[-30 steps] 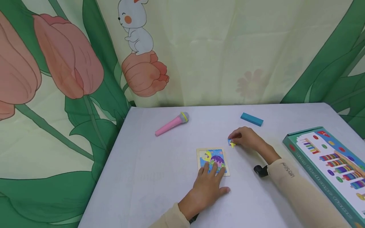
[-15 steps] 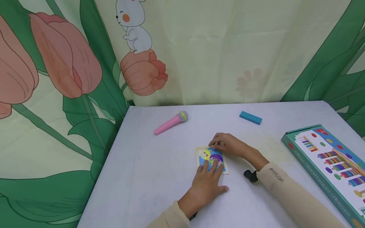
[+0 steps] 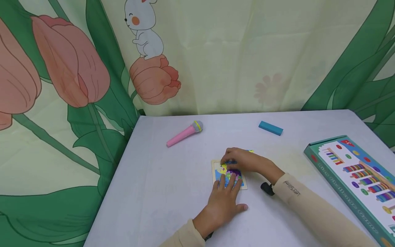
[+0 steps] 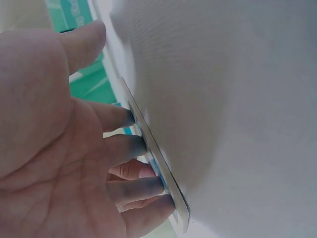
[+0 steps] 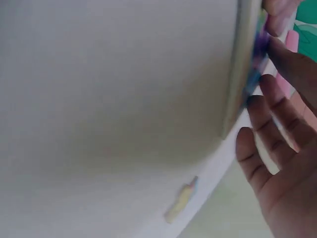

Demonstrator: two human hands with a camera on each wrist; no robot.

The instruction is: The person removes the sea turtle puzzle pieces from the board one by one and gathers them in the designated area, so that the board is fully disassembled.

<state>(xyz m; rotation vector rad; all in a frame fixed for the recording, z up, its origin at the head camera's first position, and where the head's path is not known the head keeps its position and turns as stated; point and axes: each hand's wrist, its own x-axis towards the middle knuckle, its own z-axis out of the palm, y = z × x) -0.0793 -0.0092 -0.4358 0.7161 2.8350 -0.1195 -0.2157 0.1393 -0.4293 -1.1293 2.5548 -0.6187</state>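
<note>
1. Puzzle is laid flat on the table, its near part touched by the left hand's straight, spread fingers.
2. Its far part is now covered by the right hand, brought over from beside it within the last second; work is thus judged to be centred on the picture. Whether anything is held by the bent fingers cannot be told.
3. A loose piece, seemingly the one fingered a second ago, is left beyond that hand, partly hidden; it is not yet fitted.
4. Box, microphone and block are placed well apart; nothing is obstructed by them.
</note>
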